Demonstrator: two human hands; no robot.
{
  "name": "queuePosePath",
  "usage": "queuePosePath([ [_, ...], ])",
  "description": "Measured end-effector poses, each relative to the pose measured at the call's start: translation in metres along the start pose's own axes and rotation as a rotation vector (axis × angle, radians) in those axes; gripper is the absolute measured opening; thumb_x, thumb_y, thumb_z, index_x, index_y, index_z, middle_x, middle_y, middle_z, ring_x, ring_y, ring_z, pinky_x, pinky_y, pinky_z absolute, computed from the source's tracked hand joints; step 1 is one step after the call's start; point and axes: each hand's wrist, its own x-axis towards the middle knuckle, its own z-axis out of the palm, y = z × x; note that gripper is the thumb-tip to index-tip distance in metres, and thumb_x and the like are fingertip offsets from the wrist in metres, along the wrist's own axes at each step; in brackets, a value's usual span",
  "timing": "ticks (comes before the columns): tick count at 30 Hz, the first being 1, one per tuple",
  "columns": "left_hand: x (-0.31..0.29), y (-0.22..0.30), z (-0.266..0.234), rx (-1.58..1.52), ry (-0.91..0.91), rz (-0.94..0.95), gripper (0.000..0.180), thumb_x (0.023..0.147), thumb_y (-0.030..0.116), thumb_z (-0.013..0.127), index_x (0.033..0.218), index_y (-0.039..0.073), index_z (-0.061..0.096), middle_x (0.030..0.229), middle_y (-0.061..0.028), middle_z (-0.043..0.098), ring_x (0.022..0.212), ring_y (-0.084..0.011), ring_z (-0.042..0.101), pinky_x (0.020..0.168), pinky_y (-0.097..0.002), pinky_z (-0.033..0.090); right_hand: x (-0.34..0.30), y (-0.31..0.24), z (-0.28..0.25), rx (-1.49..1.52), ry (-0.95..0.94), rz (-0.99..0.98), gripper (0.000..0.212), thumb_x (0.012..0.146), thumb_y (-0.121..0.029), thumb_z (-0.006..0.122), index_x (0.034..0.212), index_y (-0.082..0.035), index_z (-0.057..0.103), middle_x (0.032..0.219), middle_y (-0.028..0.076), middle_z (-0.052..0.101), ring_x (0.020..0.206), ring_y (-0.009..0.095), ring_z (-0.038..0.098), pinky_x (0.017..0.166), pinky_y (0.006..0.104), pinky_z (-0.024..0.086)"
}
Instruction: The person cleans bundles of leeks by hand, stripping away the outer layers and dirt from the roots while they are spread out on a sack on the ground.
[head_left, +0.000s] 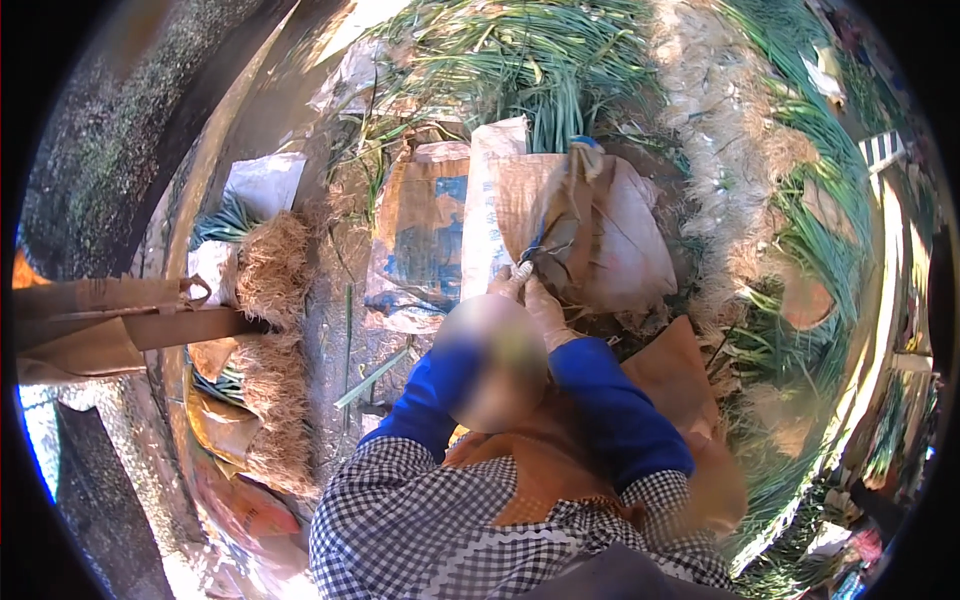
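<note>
Dark cloth (620, 582) lies closest, cut off by the bottom edge, with my checked garment (400, 520) beside it. Mid-frame, a round blur hides much of my left hand (511, 280); its visible fingertips meet my right hand (545, 312) at the near edge of brown sack cloth (588, 200). Both hands' fingers look drawn together there, but I cannot tell how firmly either grips. Green stalks (550, 60) run off the top.

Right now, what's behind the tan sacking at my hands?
Green leafy stalks show past the far edge of the tan sacking; anything lying beneath it is covered and can't be seen.
</note>
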Motion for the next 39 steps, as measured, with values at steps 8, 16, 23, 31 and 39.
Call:
queuePosePath([
  [8, 0.003, -0.001, 0.013, -0.144, -0.006, -0.042, 0.027, 0.089, 0.028, 0.051, 0.1, 0.004, 0.056, 0.086, -0.0027, 0.057, 0.078, -0.0133, 0.053, 0.071, -0.0245, 0.043, 0.02, 0.087, 0.028, 0.587, -0.056, 0.095, 0.043, 0.079, -0.03, 0.057, 0.11, -0.004, 0.042, 0.102, 0.022, 0.057, 0.098, 0.037, 0.054, 0.085, 0.0394, 0.042],
  [16, 0.017, 0.001, -0.009, 0.52, -0.112, 0.086, 0.028, 0.081, 0.015, 0.052, 0.103, -0.004, 0.052, 0.088, -0.008, 0.058, 0.081, -0.0184, 0.055, 0.075, -0.0333, 0.045, -0.004, 0.006, -0.047, -0.072, -0.224, 0.197, 0.057, 0.082, -0.041, 0.054, 0.118, 0.003, 0.043, 0.099, 0.024, 0.057, 0.096, 0.033, 0.056, 0.085, 0.0368, 0.042],
  [23, -0.004, -0.01, 0.011, 0.935, 0.072, 0.476, 0.026, 0.077, 0.008, 0.047, 0.101, 0.0, 0.054, 0.095, -0.0207, 0.059, 0.089, -0.036, 0.056, 0.08, -0.0401, 0.044, -0.008, 0.03, -0.06, -0.233, -0.158, 0.084, 0.054, 0.082, -0.039, 0.054, 0.117, 0.001, 0.042, 0.093, 0.019, 0.06, 0.088, 0.032, 0.058, 0.079, 0.036, 0.044],
  [31, 0.01, -0.002, -0.017, 0.988, 0.216, 0.459, 0.028, 0.076, 0.009, 0.049, 0.102, -0.002, 0.055, 0.098, -0.0224, 0.058, 0.093, -0.0371, 0.055, 0.084, -0.0407, 0.043, -0.029, 0.124, -0.243, -0.723, 0.315, 0.464, 0.03, 0.086, -0.031, 0.044, 0.087, -0.007, 0.063, 0.082, 0.016, 0.064, 0.077, 0.034, 0.062, 0.066, 0.0431, 0.049],
  [39, 0.0, 0.011, 0.017, -0.085, 0.1, 0.091, 0.023, 0.08, 0.006, 0.044, 0.095, -0.003, 0.059, 0.088, -0.0097, 0.061, 0.075, -0.0202, 0.056, 0.07, -0.0325, 0.048, -0.012, 0.071, -0.039, -0.44, 0.123, -0.033, 0.052, 0.083, -0.04, 0.051, 0.123, -0.006, 0.046, 0.123, 0.021, 0.047, 0.115, 0.03, 0.045, 0.093, 0.0377, 0.037],
])
